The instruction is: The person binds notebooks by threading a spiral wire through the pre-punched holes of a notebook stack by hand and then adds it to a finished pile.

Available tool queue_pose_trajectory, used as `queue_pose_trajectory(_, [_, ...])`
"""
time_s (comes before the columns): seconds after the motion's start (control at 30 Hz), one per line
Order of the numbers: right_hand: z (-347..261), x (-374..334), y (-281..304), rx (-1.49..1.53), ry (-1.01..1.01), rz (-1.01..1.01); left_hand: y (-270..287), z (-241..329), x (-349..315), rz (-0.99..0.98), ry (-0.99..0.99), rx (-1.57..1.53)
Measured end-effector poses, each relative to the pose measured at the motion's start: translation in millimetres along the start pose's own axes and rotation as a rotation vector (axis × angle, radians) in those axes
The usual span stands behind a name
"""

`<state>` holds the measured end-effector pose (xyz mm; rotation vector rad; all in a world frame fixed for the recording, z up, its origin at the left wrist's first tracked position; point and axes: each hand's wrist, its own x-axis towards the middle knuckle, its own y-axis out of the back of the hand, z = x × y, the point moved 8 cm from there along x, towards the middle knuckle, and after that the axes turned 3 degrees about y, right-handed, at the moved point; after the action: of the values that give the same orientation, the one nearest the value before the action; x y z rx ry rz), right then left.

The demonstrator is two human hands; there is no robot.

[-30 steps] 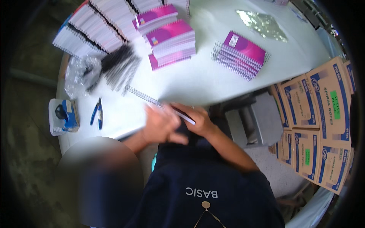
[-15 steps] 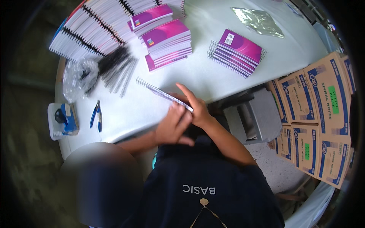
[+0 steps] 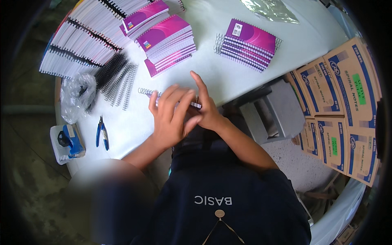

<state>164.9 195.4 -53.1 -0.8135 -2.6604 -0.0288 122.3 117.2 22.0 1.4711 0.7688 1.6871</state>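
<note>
A small spiral notebook (image 3: 196,105) is held edge-up in front of me, its wire coil (image 3: 144,91) sticking out past the left end of the spine. My right hand (image 3: 209,112) grips the notebook's near right end, with one finger pointing up and away. Over the spine lies my left hand (image 3: 171,116), fingers stretched and apart, hiding most of the notebook. Whether its fingertips press on the coil I cannot tell. Beyond my hands stands a stack of purple notebooks (image 3: 165,36), with loose wire coils (image 3: 124,87) to its left.
At right is a pile of coiled purple notebooks (image 3: 253,38), near a clear plastic bag (image 3: 271,10). On the left lie blue-handled cutters (image 3: 102,132), a crumpled bag (image 3: 77,98) and a blue tape dispenser (image 3: 72,141). Cardboard boxes (image 3: 322,87) and a grey stool (image 3: 277,110) stand right.
My left hand has moved up and left from the spine's near end, its fingers now spread over the middle. My right hand still holds the notebook. The whole view has shifted slightly.
</note>
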Motion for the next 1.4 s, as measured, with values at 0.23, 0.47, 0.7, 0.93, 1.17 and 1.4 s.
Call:
queue_pose_trajectory(0.23, [-7.8, 3.8, 3.0, -0.198, 0.031, 0.043, 5.3, -1.8, 37.0, -0.289, -0.119, -0.243])
queue_pose_trajectory(0.47, [-10.0, 7.9, 2.4, -0.178, 0.150, 0.075, 4.0, 1.1, 49.1, -0.445, -0.198, -0.268])
queue_pose_trajectory(0.7, [-26.4, 1.0, 15.6, -0.120, 0.052, 0.090, 13.9, 16.3, 72.9, -0.255, -0.245, -0.180])
queue_pose_trajectory(0.93, [-74.4, 1.6, 71.4, -0.332, 0.107, 0.152, 20.9, 51.8, 113.8, -0.018, -0.234, -0.305])
queue_pose_trajectory(1.17, [-132.3, 6.0, 133.5, -0.173, 0.419, 0.532, 32.1, 15.9, 121.6, 0.536, 0.250, -0.460])
queue_pose_trajectory(1.4, [-110.9, 19.6, 182.8, -0.300, 0.389, 1.065, -42.7, 31.4, 190.4, 0.486, 0.331, -1.161])
